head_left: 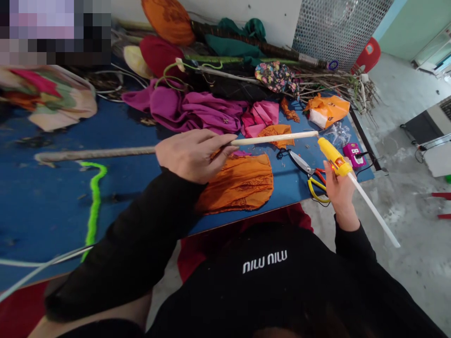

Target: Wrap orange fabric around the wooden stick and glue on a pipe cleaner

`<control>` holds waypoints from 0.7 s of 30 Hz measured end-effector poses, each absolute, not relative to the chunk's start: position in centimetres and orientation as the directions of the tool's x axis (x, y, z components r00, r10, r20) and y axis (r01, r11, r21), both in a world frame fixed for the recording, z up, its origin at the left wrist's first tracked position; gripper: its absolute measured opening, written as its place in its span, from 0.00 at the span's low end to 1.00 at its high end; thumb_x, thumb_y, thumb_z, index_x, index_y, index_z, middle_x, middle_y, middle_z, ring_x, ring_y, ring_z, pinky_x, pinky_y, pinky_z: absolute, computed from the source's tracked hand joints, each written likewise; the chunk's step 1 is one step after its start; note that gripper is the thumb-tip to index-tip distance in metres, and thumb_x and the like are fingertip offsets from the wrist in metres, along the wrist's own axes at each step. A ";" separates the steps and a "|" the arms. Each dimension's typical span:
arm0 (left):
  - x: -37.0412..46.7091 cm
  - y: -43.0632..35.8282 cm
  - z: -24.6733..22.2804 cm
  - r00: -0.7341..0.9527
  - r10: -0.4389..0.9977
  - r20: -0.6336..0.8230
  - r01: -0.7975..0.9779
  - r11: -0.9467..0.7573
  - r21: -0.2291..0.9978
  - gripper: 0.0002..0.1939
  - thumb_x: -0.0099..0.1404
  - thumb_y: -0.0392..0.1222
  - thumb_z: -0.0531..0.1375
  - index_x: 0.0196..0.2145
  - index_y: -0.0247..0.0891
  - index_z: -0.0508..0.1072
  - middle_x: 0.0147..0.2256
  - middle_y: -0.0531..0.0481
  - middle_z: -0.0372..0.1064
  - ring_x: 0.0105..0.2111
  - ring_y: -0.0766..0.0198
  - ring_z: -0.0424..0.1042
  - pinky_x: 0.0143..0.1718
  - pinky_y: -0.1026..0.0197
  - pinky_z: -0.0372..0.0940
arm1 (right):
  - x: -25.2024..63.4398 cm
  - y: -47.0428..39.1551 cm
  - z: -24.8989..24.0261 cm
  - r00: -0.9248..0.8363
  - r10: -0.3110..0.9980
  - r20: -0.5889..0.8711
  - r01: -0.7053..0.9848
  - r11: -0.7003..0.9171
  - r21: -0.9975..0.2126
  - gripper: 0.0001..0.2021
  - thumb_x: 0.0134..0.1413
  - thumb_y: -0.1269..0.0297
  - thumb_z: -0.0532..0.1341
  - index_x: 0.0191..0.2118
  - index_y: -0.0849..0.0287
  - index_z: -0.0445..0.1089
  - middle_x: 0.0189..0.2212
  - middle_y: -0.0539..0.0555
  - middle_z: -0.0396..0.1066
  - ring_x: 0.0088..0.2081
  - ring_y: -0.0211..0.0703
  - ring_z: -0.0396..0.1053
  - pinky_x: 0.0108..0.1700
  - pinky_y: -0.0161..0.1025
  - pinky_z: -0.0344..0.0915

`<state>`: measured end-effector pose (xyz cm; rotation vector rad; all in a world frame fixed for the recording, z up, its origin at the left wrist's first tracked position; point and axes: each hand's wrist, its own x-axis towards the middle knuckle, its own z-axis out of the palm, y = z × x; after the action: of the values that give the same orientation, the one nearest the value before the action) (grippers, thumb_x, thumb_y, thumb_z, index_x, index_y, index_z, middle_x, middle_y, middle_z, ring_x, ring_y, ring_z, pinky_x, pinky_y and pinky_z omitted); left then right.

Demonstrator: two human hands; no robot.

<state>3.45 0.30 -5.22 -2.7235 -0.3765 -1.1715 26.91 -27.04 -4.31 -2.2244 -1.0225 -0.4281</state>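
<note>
Left hand [195, 157] is gripping 1 stick [278, 138]; right hand [340, 185] is clasping 1 glue gun [333, 157]; unsteady aiming is risking misplaced glue.

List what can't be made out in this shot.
- Stick, middle stretch: head view, hidden by the left hand.
- Glue gun, handle: head view, mostly covered by the right hand.
- Nozzle touching the stick's tip or not: head view, too small to tell.
- Patterned cloth, far side: head view, blurred, cut off by left edge.
- Top left corner: head view, pixelated.
</note>
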 end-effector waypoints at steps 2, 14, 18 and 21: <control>3.4 0.3 -5.3 0.670 0.189 0.718 0.298 -0.954 -0.027 0.14 0.78 0.47 0.62 0.49 0.39 0.86 0.33 0.50 0.84 0.29 0.62 0.79 0.26 0.59 0.64 | 27.2 -27.1 -4.4 0.662 0.534 0.526 0.749 -0.503 -0.431 0.24 0.72 0.39 0.55 0.37 0.56 0.70 0.28 0.54 0.72 0.30 0.47 0.72 0.34 0.43 0.67; 3.7 -0.4 -4.6 0.720 0.348 0.601 0.364 -0.926 0.100 0.24 0.82 0.55 0.53 0.48 0.41 0.86 0.36 0.48 0.85 0.33 0.58 0.80 0.31 0.56 0.67 | 26.0 -27.2 -3.1 0.613 0.644 0.458 0.740 -0.264 -0.618 0.16 0.70 0.45 0.62 0.46 0.53 0.74 0.40 0.55 0.82 0.39 0.48 0.81 0.41 0.44 0.77; 3.5 -0.5 -4.7 0.744 0.395 0.539 0.381 -0.913 0.143 0.20 0.81 0.55 0.56 0.48 0.43 0.84 0.41 0.48 0.85 0.36 0.58 0.80 0.33 0.55 0.66 | 25.1 -26.7 -3.3 0.554 0.722 0.415 0.773 -0.261 -0.578 0.17 0.70 0.45 0.61 0.47 0.54 0.74 0.37 0.55 0.81 0.36 0.47 0.79 0.39 0.43 0.74; 3.5 -0.5 -4.7 0.750 0.391 0.534 0.374 -0.916 0.146 0.19 0.80 0.56 0.57 0.48 0.44 0.84 0.41 0.49 0.85 0.35 0.59 0.79 0.32 0.55 0.65 | 24.5 -26.4 -3.7 0.501 0.754 0.424 0.805 -0.227 -0.548 0.16 0.71 0.45 0.60 0.44 0.54 0.72 0.35 0.55 0.78 0.34 0.47 0.78 0.38 0.42 0.72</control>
<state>3.46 -0.53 -4.74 -2.9668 -0.6490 -0.9154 24.52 -26.37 -3.65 -2.0061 -1.2771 -0.0877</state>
